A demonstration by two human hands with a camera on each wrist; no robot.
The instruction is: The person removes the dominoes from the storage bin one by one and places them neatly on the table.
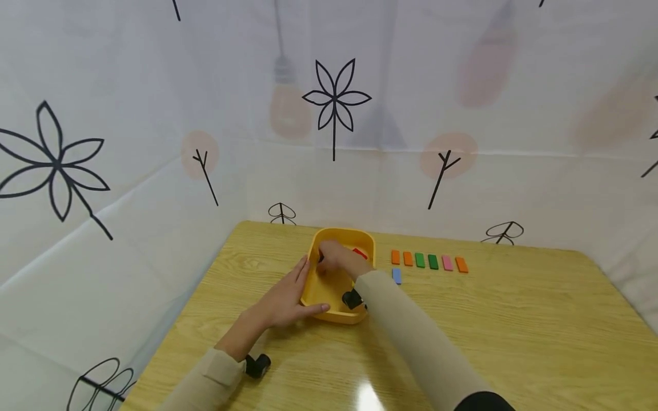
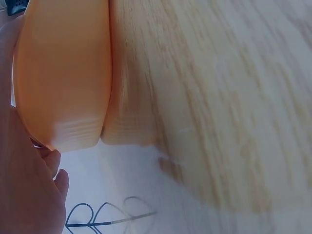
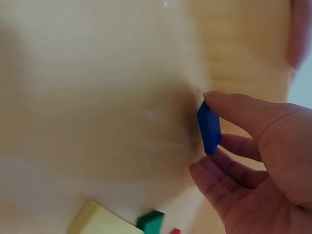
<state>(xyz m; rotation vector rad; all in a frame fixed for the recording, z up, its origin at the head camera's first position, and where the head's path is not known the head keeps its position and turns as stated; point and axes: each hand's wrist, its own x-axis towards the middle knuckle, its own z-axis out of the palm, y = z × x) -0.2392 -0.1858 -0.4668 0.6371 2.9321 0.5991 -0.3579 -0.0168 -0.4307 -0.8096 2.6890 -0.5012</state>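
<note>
A yellow plastic bin (image 1: pixel 339 317) sits on the wooden table. My right hand (image 1: pixel 339 257) reaches down inside it. Thumb and fingertips of the right hand (image 3: pixel 263 151) pinch a small blue tile (image 3: pixel 209 127), held on edge near the bin's wall. My left hand (image 1: pixel 285 299) rests against the bin's left side and front corner, its fingers fairly straight along the rim and its thumb across the front edge. Inside the bin lie a red piece (image 1: pixel 360 253), a pale yellow block (image 3: pixel 105 220) and a green block (image 3: pixel 151 222).
Right of the bin, several tiles stand in a row: orange (image 1: pixel 395 257), green (image 1: pixel 420 260), dark green (image 1: pixel 433 262), pink (image 1: pixel 447 263) and more orange ones. A blue tile (image 1: pixel 396 276) lies below the row's left end. A patterned white cloth (image 1: pixel 360 188) hangs behind the table (image 1: pixel 514 319).
</note>
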